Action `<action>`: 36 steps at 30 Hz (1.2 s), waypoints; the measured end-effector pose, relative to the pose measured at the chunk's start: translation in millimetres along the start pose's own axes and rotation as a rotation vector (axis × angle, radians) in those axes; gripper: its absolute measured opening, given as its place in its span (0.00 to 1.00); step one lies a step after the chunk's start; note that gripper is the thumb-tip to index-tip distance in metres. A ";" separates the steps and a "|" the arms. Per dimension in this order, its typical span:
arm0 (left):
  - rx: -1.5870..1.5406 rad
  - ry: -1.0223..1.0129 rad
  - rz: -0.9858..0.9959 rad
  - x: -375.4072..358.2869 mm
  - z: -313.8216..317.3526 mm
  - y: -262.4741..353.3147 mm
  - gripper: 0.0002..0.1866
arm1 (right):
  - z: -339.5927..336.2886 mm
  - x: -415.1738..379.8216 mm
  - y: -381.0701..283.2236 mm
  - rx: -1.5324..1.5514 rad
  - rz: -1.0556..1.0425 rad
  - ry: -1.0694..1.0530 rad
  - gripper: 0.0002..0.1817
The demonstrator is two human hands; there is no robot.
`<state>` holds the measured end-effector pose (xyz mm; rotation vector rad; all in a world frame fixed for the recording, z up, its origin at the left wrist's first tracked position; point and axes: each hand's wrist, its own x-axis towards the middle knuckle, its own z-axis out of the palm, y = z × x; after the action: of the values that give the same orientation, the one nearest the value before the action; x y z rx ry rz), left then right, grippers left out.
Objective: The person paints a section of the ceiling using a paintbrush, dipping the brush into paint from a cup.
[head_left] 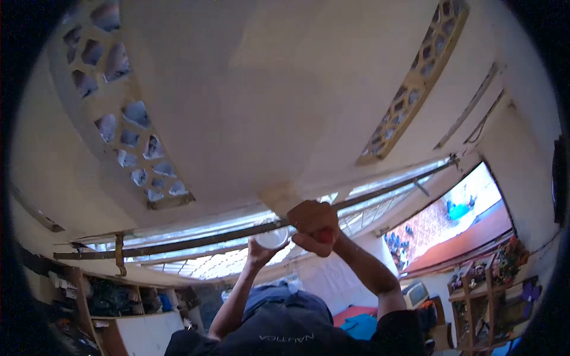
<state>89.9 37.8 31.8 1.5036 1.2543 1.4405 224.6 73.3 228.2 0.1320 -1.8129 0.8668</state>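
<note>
My left hand [259, 254], fingers curled, holds a round white container [272, 239] below the long rod [202, 241]. To its right is my right hand [312, 221], closed around a small red object [325, 235]; most of that object is hidden in the fist. The same fist overlaps the rod in view, and I cannot tell whether it touches it. Just above the fist, a tan patch [279, 196] shows against the pale wall [285, 107].
Behind the rod runs a bright barred window [219, 268]. Openwork vents [133, 139] pierce the wall on both sides. Shelves with clothes [113, 296] stand lower left. At right are a large opening [454, 219] and a wooden shelf with flowers [490, 296].
</note>
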 end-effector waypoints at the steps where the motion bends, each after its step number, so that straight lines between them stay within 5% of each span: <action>1: -0.067 -0.052 -0.093 0.8 -2.2 18.4 0.20 | -0.6 5.1 -10.9 0.014 0.036 -0.020 0.15; 2: -0.134 -0.102 -0.183 0.1 -3.8 35.9 0.19 | -5.1 15.1 -21.7 0.026 0.067 -0.043 0.15; 10: 0.118 -0.102 0.019 -1.4 10.3 38.0 0.22 | -17.8 27.2 -40.4 -0.008 0.249 0.032 0.09; 14: 0.150 -0.026 -0.011 -7.9 11.8 24.3 0.23 | -14.2 25.5 -43.5 0.266 0.354 0.097 0.13; 16: 0.180 -0.028 -0.013 -7.6 9.6 22.5 0.23 | -3.6 30.4 -50.3 0.204 0.385 0.332 0.13; 18: 0.015 -0.070 -0.033 -6.1 7.3 23.1 0.22 | -10.5 26.8 -49.7 0.227 0.312 0.288 0.15; 21: 0.085 -0.133 -0.073 -2.4 1.8 28.6 0.20 | -30.5 29.6 -59.3 -0.259 0.211 -0.051 0.21; 26: 0.078 -0.146 -0.060 0.1 2.7 25.9 0.19 | -48.0 31.7 -64.0 -0.609 0.114 -0.165 0.22; 31: 0.050 -0.152 -0.070 1.9 4.9 23.9 0.21 | -39.6 37.2 -72.7 -0.777 0.455 -0.434 0.16; 36: 0.043 -0.167 -0.084 1.8 9.7 14.4 0.20 | -45.0 40.6 -52.9 -0.807 0.527 -0.484 0.13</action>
<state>101.7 36.7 44.5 1.5471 1.2381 1.2148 267.2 74.7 296.4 -0.7358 -2.5801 0.3920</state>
